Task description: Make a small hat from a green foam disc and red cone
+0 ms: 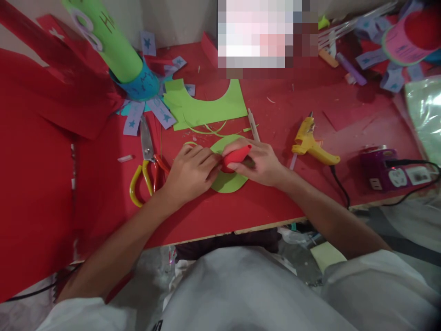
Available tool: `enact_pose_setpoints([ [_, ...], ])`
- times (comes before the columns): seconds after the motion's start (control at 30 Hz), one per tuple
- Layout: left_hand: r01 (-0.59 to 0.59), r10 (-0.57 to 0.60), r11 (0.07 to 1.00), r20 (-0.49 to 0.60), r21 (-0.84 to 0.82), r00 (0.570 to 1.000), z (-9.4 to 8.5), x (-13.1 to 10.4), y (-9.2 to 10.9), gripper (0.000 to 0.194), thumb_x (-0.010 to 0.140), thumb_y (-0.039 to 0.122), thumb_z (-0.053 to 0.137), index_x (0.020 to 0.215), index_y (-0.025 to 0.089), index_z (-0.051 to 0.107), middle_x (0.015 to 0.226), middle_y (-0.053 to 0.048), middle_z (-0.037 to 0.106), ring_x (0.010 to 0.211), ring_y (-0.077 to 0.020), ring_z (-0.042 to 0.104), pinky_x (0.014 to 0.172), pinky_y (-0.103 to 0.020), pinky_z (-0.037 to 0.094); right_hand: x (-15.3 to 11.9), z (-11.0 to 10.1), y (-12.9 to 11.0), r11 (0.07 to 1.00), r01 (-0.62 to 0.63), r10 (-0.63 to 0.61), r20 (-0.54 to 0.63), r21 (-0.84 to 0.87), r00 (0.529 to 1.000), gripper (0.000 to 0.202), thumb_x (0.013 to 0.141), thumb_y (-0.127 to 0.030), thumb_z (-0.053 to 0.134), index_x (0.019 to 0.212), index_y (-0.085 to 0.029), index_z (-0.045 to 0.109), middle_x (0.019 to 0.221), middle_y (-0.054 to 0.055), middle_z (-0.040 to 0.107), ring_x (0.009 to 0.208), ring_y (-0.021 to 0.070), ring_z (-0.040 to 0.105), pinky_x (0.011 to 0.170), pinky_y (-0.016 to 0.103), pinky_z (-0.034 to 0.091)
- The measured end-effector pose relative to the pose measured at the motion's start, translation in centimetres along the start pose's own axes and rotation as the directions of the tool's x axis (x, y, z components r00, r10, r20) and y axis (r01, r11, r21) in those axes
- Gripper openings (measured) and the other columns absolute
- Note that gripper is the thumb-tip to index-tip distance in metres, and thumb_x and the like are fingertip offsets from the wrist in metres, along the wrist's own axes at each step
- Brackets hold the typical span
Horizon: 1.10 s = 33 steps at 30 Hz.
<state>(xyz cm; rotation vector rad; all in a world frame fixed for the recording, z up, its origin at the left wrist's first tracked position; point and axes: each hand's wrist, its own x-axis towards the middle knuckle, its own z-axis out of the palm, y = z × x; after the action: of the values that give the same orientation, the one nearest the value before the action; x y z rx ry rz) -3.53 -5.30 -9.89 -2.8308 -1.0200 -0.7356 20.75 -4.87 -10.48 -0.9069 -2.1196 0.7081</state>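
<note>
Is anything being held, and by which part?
A red cone-shaped piece: the right hand has its grip around the sides near the wider end, tip free. The left hand is at that end; whether it grips cannot be told.

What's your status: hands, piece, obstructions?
Right hand gripping red piece over green disc. Left hand at its side, grip unclear. Scissors close beside left hand.

- I see scissors (147,151) on the worktop (206,218), left of the round sheet (229,185).
- The glue gun (306,141) lies right of that sheet.
- Further right: the plug box (378,171).
- A cut sheet (212,110) lies behind.
</note>
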Motion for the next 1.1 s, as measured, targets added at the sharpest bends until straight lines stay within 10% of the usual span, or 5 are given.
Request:
enact_pose_setpoints([
  [0.87,0.058,-0.058,0.998,0.079,0.001,0.995,0.06,0.06,0.15,0.028,0.112,0.027,0.049,0.111,0.020,0.076,0.093,-0.007,0.079,0.087,-0.0236,0.067,0.084,-0.043,0.045,0.04,0.27,0.21,0.996,-0.076,0.077,0.025,-0.056,0.997,0.053,0.107,-0.071,0.051,0.109,-0.022,0.072,0.108,0.011,0.079,0.103,0.0280,0.076,0.091,0.040,0.058],
  [1.1,0.097,-0.094,0.995,0.110,-0.022,0.989,0.15,-0.03,0.10,0.028,0.112,0.027,0.049,0.109,0.021,0.076,0.098,-0.008,0.081,0.090,-0.0240,0.069,0.084,-0.044,0.045,-0.08,-0.40,-0.16,0.995,0.071,-0.061,-0.132,0.073,0.989,0.068,0.105,-0.082,0.035,0.136,-0.031,0.067,0.132,0.011,0.076,0.113,0.0305,0.072,0.097,0.049,0.062],
])
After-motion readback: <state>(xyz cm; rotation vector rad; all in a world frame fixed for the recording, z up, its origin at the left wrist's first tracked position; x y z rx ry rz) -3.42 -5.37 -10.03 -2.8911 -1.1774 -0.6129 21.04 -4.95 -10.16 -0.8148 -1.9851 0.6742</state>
